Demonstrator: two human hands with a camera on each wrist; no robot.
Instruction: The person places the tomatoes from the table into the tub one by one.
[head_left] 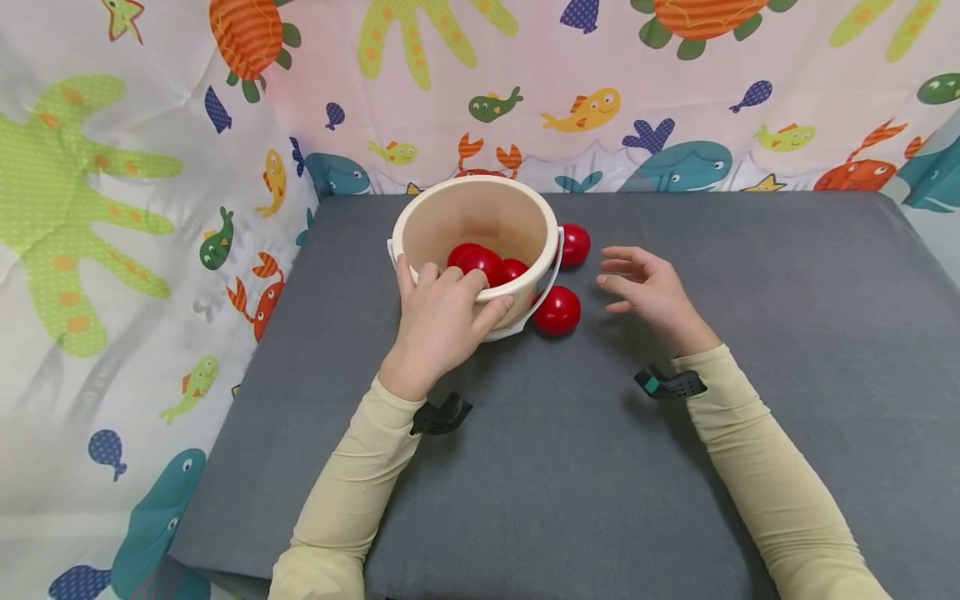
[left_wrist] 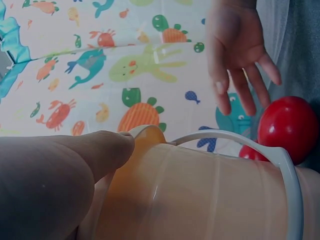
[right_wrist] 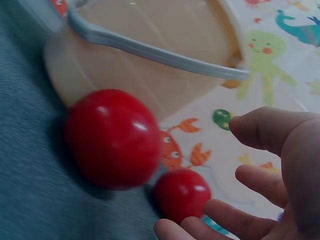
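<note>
Red balls [head_left: 557,312] lay beside and inside the cream bucket [head_left: 480,215], gripped at its rim [head_left: 522,283] by the left hand [head_left: 441,321], while the loose-fingered right hand [head_left: 651,292] was held apart in an apparent reach, a grasp round one seemingly called for.

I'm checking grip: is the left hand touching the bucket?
Touching: the head view shows the left hand gripping the bucket by its near rim.
</note>
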